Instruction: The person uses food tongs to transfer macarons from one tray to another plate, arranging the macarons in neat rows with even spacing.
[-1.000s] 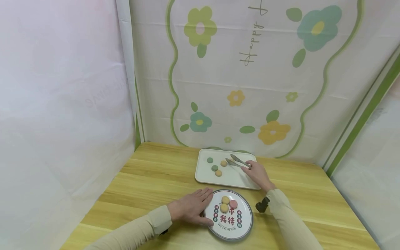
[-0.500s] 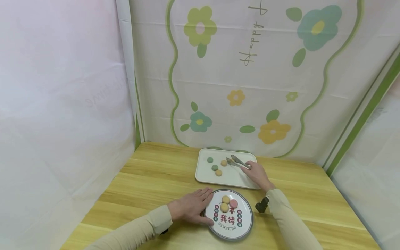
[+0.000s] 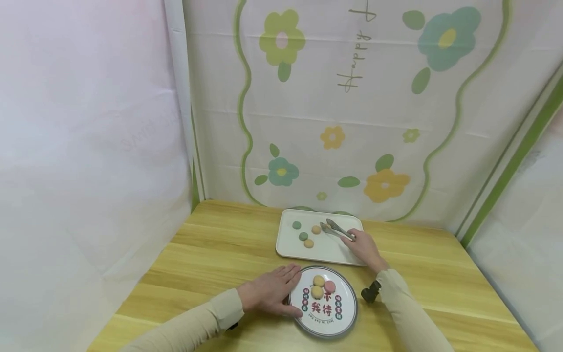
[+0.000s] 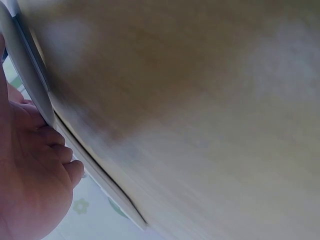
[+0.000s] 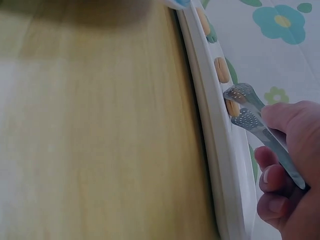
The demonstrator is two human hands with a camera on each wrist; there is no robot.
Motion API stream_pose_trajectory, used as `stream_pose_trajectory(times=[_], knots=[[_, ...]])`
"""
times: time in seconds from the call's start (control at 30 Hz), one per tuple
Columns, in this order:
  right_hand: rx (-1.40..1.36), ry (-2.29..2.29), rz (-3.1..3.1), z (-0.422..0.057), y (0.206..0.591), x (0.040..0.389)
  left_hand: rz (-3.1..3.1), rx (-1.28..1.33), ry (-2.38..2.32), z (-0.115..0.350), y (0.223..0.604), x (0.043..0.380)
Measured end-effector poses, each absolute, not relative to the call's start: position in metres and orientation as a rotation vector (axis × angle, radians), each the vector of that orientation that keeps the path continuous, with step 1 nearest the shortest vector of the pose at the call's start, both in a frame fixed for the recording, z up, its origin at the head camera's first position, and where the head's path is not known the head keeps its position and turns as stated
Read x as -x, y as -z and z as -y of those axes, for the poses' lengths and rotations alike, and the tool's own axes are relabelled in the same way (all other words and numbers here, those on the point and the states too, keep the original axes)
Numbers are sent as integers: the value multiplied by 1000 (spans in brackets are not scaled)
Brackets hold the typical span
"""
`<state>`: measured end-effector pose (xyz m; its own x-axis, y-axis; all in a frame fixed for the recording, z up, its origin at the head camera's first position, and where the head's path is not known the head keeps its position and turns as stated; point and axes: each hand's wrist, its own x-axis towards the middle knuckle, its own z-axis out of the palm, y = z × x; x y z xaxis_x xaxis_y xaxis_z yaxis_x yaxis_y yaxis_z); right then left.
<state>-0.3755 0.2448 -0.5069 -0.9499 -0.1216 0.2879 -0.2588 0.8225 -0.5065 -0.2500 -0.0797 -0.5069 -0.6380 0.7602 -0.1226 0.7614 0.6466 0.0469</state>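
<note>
My right hand (image 3: 364, 248) grips metal tongs (image 3: 339, 230) over the white tray (image 3: 288, 252). In the right wrist view, the perforated tong tips stand on either side of an orange macaron (image 5: 232, 107), right at its sides. From the head view that macaron is mostly hidden behind the tips. Two green macarons (image 3: 303, 236) and two orange ones (image 3: 309, 243) lie to the left on the tray. With straight fingers, my left hand (image 3: 272, 292) rests against the left rim of a round plate (image 3: 325, 328). On the plate sit two yellow macarons (image 3: 317, 292) and a pink one (image 3: 329, 286).
Everything stands on a wooden table (image 3: 220, 244). A white flower-printed cloth (image 3: 308, 107) hangs right behind the tray, and white sheets (image 3: 97, 171) close off the sides. The plate is nearer to me than the tray, with a narrow strip of table between them.
The tong tips have drawn closer together around the orange macaron. My left hand and the plate stay in place.
</note>
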Motion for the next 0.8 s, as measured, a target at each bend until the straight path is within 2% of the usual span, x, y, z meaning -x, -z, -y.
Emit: stream_pose_trajectory(times=[0.8], knots=[[-270,-811,2776,-249,513,372,-2743,-1293,4,79,509,251]])
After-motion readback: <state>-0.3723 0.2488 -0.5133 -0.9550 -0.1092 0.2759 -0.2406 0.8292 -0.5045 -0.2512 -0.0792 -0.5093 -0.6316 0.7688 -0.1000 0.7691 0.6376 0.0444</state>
